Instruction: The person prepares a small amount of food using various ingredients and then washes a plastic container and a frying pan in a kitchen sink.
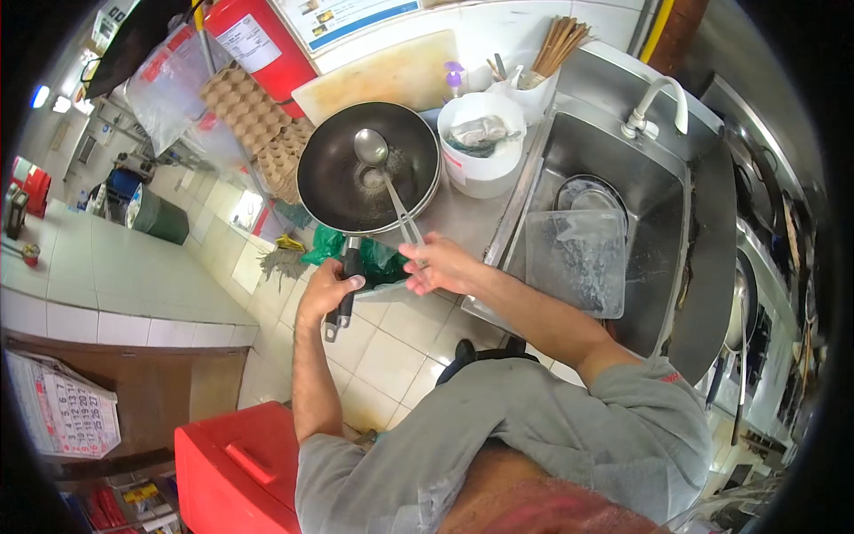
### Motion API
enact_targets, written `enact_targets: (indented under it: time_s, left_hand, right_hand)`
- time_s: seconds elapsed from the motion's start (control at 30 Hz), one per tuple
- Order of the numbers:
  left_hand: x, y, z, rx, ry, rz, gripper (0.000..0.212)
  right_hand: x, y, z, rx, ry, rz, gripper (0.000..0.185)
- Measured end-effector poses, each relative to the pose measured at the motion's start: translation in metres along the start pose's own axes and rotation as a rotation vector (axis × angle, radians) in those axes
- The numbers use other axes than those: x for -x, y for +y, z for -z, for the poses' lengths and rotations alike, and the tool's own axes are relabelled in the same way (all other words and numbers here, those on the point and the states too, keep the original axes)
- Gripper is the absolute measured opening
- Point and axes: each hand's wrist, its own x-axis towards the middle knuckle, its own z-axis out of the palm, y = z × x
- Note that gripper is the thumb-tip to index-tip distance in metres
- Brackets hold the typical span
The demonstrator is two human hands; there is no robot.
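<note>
My left hand (pixel 328 292) is closed around the black handles of two stacked frying pans. The upper nonstick pan (pixel 330 173) has a dark, wet-looking inside with a little whitish residue; a second rim shows under it at the right. In my right hand (pixel 439 264) is the slotted handle of a metal serving spoon (pixel 371 147), its bowl over the inside of the pan. Whether the spoon touches the pan I cannot tell. Below the pans, a bin lined with a green plastic bag (pixel 383 260) is partly hidden.
A white bucket (pixel 482 177) with wet contents stands beside a steel sink (pixel 657 220). The sink holds a clear plastic container (pixel 575 267) and a round dish under a faucet (pixel 657 107). Egg trays (pixel 247 107) and a fire extinguisher (pixel 257 50) are left of the cutting board (pixel 380 73).
</note>
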Motion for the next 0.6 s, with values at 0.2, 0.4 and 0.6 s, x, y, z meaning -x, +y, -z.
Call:
enact_targets:
  time_s: [0.2,0.4,0.6]
  left_hand:
    - [-0.008,0.032,-0.044,1.109,-0.253,0.204,0.024]
    - [0.008,0.031,-0.047,1.313,-0.201,0.129,0.015]
    - [0.052,0.041,0.002,1.299,-0.044,0.069,0.022]
  right_hand:
    - [-0.030,-0.011,0.014,-0.221,-0.095,0.138,0.012]
    - [0.041,-0.024,0.008,0.307,0.225,0.475,0.017]
    - [0.077,-0.021,0.015,0.654,0.611,0.635,0.023]
